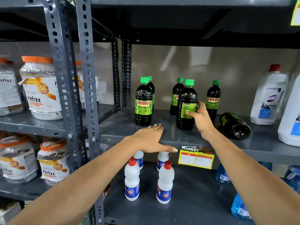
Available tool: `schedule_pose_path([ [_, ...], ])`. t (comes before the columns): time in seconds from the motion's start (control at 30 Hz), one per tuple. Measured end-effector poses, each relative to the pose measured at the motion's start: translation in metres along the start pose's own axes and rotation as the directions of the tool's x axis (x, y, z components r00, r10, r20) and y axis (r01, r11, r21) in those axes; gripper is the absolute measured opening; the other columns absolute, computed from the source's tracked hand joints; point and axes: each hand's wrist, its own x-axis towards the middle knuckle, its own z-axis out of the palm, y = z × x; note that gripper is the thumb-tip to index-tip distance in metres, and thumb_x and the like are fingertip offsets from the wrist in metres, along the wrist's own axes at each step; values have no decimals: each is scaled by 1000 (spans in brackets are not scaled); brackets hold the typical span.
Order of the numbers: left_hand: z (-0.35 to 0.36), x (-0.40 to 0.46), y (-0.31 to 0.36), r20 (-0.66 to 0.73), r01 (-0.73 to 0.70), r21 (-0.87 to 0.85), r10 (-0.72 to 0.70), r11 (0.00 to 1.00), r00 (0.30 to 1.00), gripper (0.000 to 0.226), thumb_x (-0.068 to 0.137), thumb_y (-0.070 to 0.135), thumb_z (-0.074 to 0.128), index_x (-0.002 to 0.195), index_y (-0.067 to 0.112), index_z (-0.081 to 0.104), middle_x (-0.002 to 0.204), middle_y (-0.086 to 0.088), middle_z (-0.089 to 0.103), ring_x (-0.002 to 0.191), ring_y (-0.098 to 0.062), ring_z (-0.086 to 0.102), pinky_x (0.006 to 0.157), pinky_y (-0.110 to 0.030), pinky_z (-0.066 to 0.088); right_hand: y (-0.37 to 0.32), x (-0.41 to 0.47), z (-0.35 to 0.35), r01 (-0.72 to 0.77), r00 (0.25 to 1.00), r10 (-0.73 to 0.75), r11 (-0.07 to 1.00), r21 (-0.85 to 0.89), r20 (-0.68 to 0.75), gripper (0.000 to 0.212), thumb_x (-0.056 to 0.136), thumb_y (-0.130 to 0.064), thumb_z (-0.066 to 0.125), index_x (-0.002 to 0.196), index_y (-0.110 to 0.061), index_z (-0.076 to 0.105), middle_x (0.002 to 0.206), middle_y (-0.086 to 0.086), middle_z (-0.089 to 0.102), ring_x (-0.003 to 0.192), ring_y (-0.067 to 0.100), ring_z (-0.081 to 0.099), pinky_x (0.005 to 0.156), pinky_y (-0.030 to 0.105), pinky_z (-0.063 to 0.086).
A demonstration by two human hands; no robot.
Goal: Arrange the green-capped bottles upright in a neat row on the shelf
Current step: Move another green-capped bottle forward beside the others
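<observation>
Several dark green-capped bottles stand on the grey shelf (pixel 123 117). One upright bottle (pixel 143 103) is at the left with another (pixel 151 88) close behind it. My right hand (pixel 200 118) grips the front middle bottle (pixel 185 101) around its green label; that bottle stands upright. Two more upright bottles stand behind it, one to the left (pixel 177 95) and one to the right (pixel 213 98). Another dark bottle (pixel 234 125) lies on its side at the right, base toward me. My left hand (pixel 151 138) rests flat on the shelf's front edge, holding nothing.
Large white jugs (pixel 269 95) stand at the shelf's right end. Below are small white red-capped bottles (pixel 132 179) and blue bottles (pixel 239 208). A yellow price tag (pixel 195 159) hangs on the shelf lip. Orange-lidded jars (pixel 41 88) fill the left rack behind slotted uprights (pixel 87 78).
</observation>
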Motion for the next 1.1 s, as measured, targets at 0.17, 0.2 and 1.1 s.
schedule_pose_path([
  [0.17,1,-1,1,0,13,-7,-13,1000,1000,122,70,91,37,155,9,6,164,-5,1,150,-20,3,120,-39,13,7,3,1,10,1000,-9,998,-61,16,75,79,-5,75,140,-13,33,127,3,54,109,18,57,94,31,45],
  [0.2,1,-1,1,-3,12,-2,-12,1000,1000,122,70,91,36,155,9,6,164,-5,1,150,-19,4,120,-39,13,7,4,1,-4,999,6,999,-47,41,72,80,-1,71,140,-12,32,129,5,54,110,20,57,94,31,44],
  [1.1,-1,-8,6,-51,24,11,-23,1000,998,117,72,89,36,156,11,11,164,-3,8,149,-20,11,117,-39,20,3,-5,2,-6,1000,6,967,-255,-1,88,62,-39,89,134,-12,44,112,-2,58,105,16,57,90,29,46],
])
